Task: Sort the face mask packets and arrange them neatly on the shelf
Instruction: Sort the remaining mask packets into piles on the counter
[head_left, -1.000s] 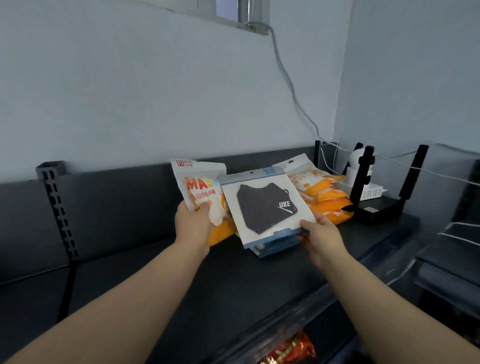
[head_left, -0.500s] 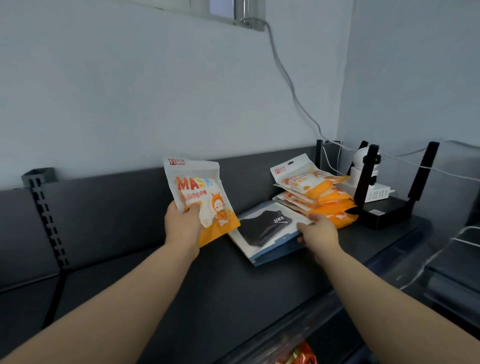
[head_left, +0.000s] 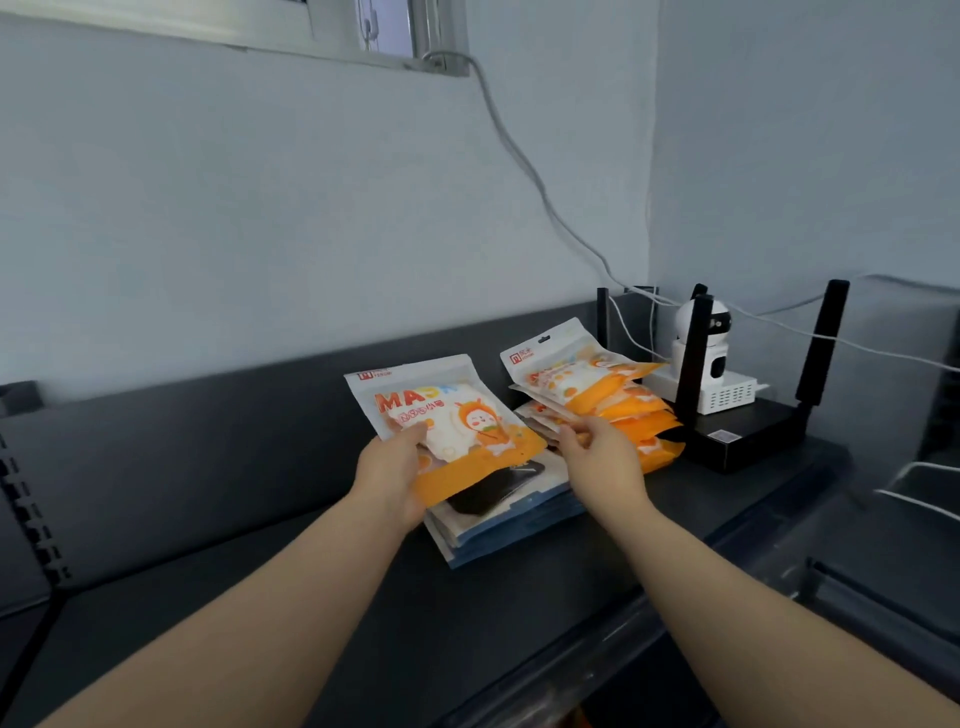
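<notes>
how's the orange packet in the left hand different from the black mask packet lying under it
The orange mask packet is held up at a tilt by the left hand; the black mask packet lies flat on top of a stack on the shelf. The orange one has a cartoon figure and MASK lettering; the other shows a plain black mask on white with blue edging. Both are flat, sealed mask packets.

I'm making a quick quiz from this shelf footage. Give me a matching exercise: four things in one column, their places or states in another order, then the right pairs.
Things:
1. orange mask packet
2. black mask packets
3. orange packet stack
4. router

Places or states:
A. stacked flat, partly under the held packet
B. far right on the shelf, antennas up
C. held by the left hand
D. touched by the right hand

Pairs: 1-C, 2-A, 3-D, 4-B
</notes>
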